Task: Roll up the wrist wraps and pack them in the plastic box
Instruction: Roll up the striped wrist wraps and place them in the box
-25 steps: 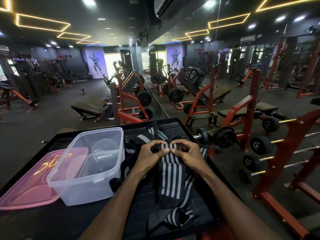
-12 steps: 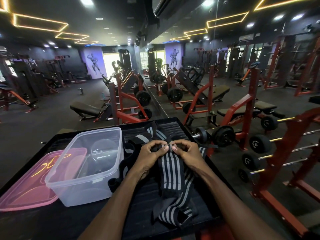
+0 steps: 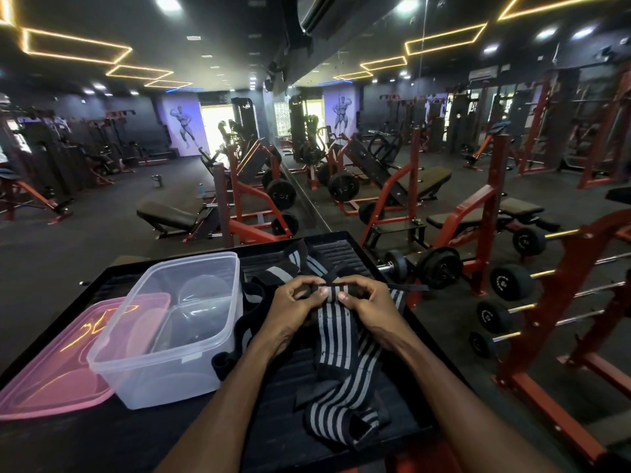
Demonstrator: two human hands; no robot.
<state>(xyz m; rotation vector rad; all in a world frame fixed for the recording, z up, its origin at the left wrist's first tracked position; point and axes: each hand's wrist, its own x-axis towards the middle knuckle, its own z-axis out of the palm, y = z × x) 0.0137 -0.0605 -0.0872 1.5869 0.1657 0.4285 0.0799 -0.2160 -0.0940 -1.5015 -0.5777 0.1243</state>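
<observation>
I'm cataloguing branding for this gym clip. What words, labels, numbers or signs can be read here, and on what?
None can be read.
Weight plate: raised marks, too blurred.
Dumbbell ends: faint lettering, too small.
Clear plastic box: pale sticker, nothing legible.
Wall posters: figures only, no text visible.

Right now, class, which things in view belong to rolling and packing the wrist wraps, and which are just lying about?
Belongs to the job:
- black-and-grey striped wrist wrap, pinched by both hands: left, right
- other striped wraps
- clear plastic box
- pink plastic lid

Lying about:
- black dumbbells
- red benches
</observation>
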